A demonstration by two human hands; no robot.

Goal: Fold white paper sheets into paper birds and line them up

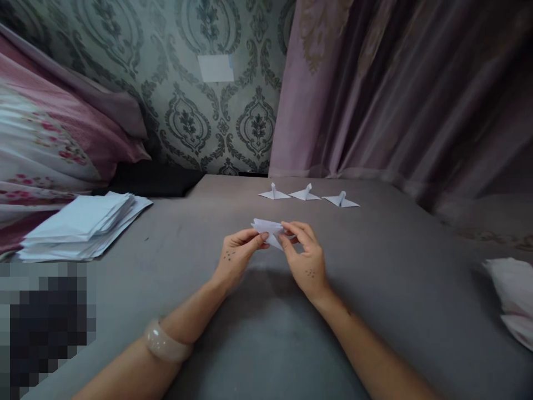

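Observation:
A small folded piece of white paper [267, 226] is held up between both hands, over the middle of the grey surface. My left hand [244, 250] pinches its left side, thumb in front and fingers behind. On the right side, my right hand [305, 253] grips it between thumb and fingertips. The paper has layered flaps at its upper left and narrows to a point below. Beyond the hands stand three folded white paper cranes in a row: a left one [273, 193], a middle one [306, 193] and a right one [341, 200].
A stack of white paper sheets [79, 225] lies at the left on the grey surface [400, 278]. Behind it is a flat black item [156, 179]. A crumpled white bundle [514, 289] sits at the right edge. Pink curtains [341, 89] and a patterned wall [166, 72] bound the back.

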